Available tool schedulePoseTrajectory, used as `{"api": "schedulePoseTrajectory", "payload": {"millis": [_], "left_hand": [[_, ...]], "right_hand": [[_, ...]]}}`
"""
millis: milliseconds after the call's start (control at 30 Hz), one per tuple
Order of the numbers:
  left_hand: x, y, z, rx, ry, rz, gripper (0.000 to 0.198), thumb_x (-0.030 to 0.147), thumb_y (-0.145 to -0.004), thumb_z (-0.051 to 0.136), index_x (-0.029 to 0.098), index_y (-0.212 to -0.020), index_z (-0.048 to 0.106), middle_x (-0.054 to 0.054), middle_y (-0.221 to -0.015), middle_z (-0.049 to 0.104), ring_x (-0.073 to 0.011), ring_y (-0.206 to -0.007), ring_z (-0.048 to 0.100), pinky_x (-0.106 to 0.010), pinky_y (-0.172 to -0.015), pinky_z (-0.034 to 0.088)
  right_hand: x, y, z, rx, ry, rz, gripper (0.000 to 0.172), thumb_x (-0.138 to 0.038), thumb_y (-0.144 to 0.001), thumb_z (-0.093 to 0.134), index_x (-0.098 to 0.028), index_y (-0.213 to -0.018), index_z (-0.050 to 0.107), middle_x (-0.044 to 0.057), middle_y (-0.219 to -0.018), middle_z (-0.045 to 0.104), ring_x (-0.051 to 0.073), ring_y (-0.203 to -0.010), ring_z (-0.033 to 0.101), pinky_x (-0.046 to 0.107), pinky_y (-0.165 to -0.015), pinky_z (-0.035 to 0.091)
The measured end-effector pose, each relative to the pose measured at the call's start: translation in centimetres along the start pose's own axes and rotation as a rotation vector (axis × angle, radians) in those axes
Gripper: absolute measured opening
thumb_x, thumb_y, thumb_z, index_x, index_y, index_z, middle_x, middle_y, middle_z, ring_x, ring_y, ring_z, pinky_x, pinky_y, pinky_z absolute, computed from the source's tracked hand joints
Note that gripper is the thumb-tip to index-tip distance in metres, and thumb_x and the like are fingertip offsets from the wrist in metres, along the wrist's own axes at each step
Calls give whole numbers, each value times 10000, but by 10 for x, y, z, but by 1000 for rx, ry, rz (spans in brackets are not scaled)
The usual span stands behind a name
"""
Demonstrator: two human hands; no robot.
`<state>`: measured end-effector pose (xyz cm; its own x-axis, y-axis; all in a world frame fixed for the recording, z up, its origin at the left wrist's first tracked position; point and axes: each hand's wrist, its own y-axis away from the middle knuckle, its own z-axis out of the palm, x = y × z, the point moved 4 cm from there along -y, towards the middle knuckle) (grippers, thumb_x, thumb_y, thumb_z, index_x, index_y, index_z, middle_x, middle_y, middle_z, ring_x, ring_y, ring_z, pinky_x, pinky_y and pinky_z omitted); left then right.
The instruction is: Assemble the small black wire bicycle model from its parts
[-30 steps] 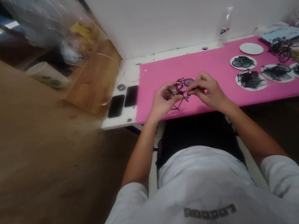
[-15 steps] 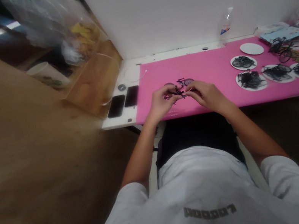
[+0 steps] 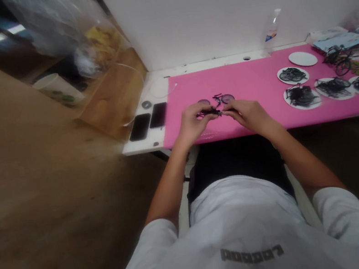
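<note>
My left hand pinches a small black toy bicycle frame over the pink mat, its fingers closed. From the other side my right hand is closed at the frame's right end, fingertips pressed together; whatever tiny piece is between them is too small to make out. Just beyond the fingertips lies a small black bicycle part with a wheel. Another thin wheel shows partly behind my left fingers.
White plates holding black bicycle parts stand at the right, near a bare white plate. An assembled toy bicycle is beside them. Two dark phones lie left of the pink mat. A clear bottle stands at the back.
The black frame between my hands has tipped to lie flatter. Both hands stay almost in place, with only slight finger movement.
</note>
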<state>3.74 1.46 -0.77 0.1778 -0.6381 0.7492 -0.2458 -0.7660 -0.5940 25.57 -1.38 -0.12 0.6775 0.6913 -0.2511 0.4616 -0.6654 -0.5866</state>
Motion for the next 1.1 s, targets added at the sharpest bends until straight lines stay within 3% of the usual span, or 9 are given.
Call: {"api": "schedulePoseTrajectory", "payload": {"millis": [300, 533, 700, 867, 1100], "left_hand": [[-2, 1, 0, 1, -181, 51, 131, 328, -844, 970, 276, -919, 876, -57, -913, 848, -260, -892, 768, -467, -1020, 530], [-5, 5, 3, 32, -260, 116, 111, 219, -874, 916, 287, -946, 865, -39, -901, 837, -259, -924, 756, -449, -1000, 501], [-9, 7, 4, 46, -285, 160, 132, 157, -898, 832, 282, -939, 849, -34, -892, 836, -254, -932, 760, -451, -1006, 502], [-11, 7, 6, 36, -348, 174, 209, 109, -921, 727, 280, -947, 845, -26, -897, 844, -241, -916, 770, -449, -991, 507], [-7, 7, 5, 44, -342, 203, 225, 91, -911, 723, 275, -959, 843, -31, -912, 845, -240, -909, 766, -450, -987, 502]], "right_hand": [[1, 1, 3, -27, 73, 15, 444, -545, -1175, 494, -222, -1167, 797, 90, -986, 854, 232, -790, 783, 305, -670, 438], [2, 2, 7, -17, 34, 67, 461, -573, -1167, 495, -221, -1119, 790, 73, -904, 827, 209, -708, 733, 294, -650, 406], [-3, 0, 8, -25, -159, 164, 469, -606, -1148, 507, -218, -1054, 753, 55, -849, 792, 176, -623, 638, 297, -661, 422], [-10, -2, 7, -86, -452, 328, 499, -686, -1103, 557, -228, -942, 671, -13, -608, 646, 159, -530, 549, 293, -606, 425], [-9, -1, 14, -140, -710, 458, 535, -755, -1054, 608, -228, -971, 654, -56, -525, 574, 143, -459, 510, 278, -541, 402]]}}
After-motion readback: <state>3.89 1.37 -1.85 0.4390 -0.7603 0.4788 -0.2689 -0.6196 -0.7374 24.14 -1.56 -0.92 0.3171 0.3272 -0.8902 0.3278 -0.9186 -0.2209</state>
